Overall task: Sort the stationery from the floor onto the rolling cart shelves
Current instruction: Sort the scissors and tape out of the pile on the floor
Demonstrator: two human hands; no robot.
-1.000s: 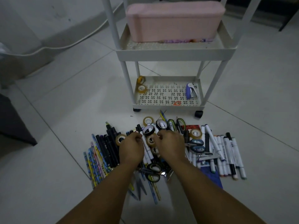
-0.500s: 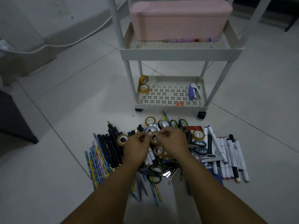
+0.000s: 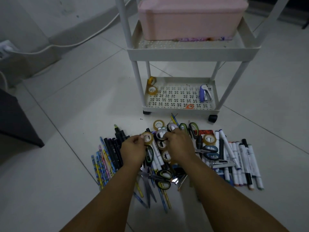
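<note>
Pinching a tape roll (image 3: 147, 137) in our left hand (image 3: 133, 150), our right (image 3: 179, 146) seemingly gripping another; cart (image 3: 180, 111) at twelve o'clock. Loose pinches could drop rolls among the pile.

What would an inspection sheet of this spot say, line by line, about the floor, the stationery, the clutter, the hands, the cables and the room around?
Surface: pale tiled floor, dim light.
Job's things: pile of markers, pencils, scissors and tape rolls on the floor; white cart behind it; its bottom shelf holds two tape rolls and a stapler; a pink box sits on the shelf above.
Clutter: nothing seen beyond the pile.
Hands: left hand pinches a tape roll; right hand grips another roll.
Cables: white cable along the wall.
Surroundings: dark furniture at left.
</note>
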